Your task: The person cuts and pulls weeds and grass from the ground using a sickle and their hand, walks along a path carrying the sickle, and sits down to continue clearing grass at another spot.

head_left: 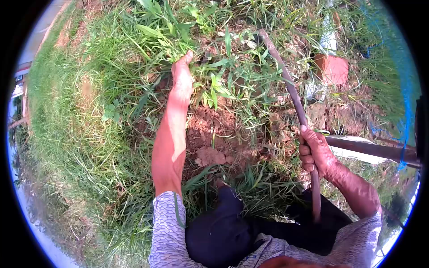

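My left hand (182, 69) reaches forward into the growth and is closed around a clump of leafy weeds (167, 31); its thumb shows, while the other fingers are mostly hidden by leaves. My right hand (315, 149) wraps its fingers around a long, dark, slightly bent rod (288, 82). The rod's far end lies among the weeds ahead, and its near end comes down by my knee. Whether the far end carries a blade, I cannot tell. Between my arms is a patch of bare reddish soil (212, 125) with a clod (211, 157) on it.
A red brick (336, 70) lies to the right of the rod. Behind my right hand, a dark pole (371, 148) runs to the right edge, with blue string (406, 120) near it. Grass (76, 147) covers the ground on the left. My dark-trousered leg (216, 228) is below.
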`<action>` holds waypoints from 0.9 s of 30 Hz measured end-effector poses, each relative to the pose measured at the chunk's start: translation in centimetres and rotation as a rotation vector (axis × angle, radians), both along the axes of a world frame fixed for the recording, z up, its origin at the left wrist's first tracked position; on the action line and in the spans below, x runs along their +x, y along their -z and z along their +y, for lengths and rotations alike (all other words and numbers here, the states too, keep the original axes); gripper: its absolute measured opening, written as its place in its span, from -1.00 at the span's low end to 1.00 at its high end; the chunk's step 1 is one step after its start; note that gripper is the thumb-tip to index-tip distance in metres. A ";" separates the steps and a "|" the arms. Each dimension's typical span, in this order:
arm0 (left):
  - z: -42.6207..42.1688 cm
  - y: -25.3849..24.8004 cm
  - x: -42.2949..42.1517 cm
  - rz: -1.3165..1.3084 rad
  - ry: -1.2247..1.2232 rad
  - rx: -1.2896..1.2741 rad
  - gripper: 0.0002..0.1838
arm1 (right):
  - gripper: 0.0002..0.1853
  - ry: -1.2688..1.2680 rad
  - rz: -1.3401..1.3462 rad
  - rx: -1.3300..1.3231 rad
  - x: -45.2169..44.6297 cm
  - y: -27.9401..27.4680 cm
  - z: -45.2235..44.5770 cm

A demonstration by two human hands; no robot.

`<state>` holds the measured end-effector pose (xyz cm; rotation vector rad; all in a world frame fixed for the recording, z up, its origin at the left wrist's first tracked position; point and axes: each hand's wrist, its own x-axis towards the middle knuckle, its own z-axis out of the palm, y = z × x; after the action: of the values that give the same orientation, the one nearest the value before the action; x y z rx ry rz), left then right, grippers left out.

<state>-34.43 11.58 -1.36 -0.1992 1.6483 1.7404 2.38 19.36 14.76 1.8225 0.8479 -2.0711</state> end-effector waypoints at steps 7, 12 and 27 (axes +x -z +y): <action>-10.7 -2.5 3.0 -0.224 0.459 -0.070 -0.62 | -0.53 -0.102 0.079 0.018 7.4 -1.8 1.9; -11.7 -8.9 11.3 0.287 1.048 -0.166 -0.60 | -0.49 -0.098 0.073 0.276 7.6 -2.7 0.8; -4.1 -7.4 18.4 1.579 1.463 -0.368 -0.14 | -0.67 -0.162 0.109 0.559 17.2 1.8 -3.4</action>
<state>-16.00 7.48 6.07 2.0856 1.9368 0.1465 19.57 15.94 12.96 1.8102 1.6799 -1.9730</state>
